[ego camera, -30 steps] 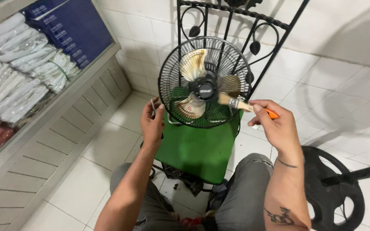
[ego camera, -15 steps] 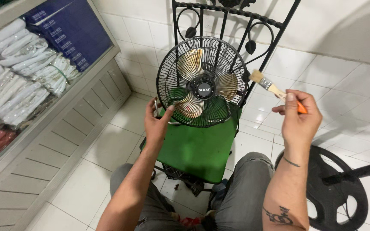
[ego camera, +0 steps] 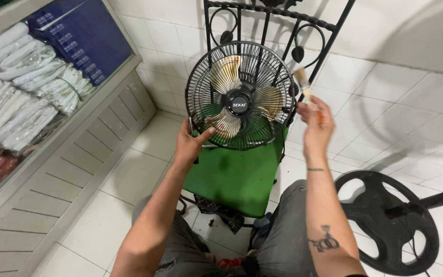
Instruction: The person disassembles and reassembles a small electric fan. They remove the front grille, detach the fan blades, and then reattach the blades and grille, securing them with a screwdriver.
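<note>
We see a small fan (ego camera: 240, 96) standing upright on the green seat (ego camera: 234, 177) of an iron chair (ego camera: 278, 20), leaning near the chair back. Our left hand (ego camera: 193, 143) holds the lower left rim of the wire guard, with the fingers (ego camera: 204, 134) wrapped on it and the thumb pressed against the wires. Our right hand (ego camera: 316, 123) has its fingers closed on a small paintbrush (ego camera: 302, 84), whose bristles are just beside the right edge of the guard.

We think the fan may tip or slide off the seat, because only one hand steadies it. If the brush pushes too hard from the side, the guard could turn in our grip. The bristles may also catch between the wires. The round black stand base (ego camera: 385, 220) lies on the tiled floor (ego camera: 129, 169) near our right leg, so a falling fan could strike it.
</note>
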